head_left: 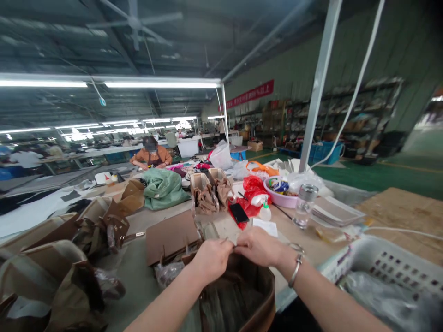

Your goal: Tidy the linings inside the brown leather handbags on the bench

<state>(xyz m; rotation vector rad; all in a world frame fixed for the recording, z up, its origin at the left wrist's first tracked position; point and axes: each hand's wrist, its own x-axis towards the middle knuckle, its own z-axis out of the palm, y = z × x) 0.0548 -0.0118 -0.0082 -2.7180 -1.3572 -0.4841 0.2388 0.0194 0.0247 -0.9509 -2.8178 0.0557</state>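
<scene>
My left hand [213,259] and my right hand [259,246] meet at the far rim of an open brown bag [265,295]. Fingers of both are closed in a pinch there, on what looks like the bag's edge; the exact spot is hidden by the fingertips. The bag stands close in front of me, its dark lining facing up. Just left of it is a flat brown panel [173,236], with a plastic-wrapped piece [169,273] below. A bracelet [296,269] circles my right wrist.
Several part-made brown bags [51,258] line the left. Ahead lie green cloth [162,189], a black phone [238,212], a small bottle [265,212], a pink basin [282,199] and a clear jar [306,207]. A white basket [398,263] stands right. A person [152,154] works across the table.
</scene>
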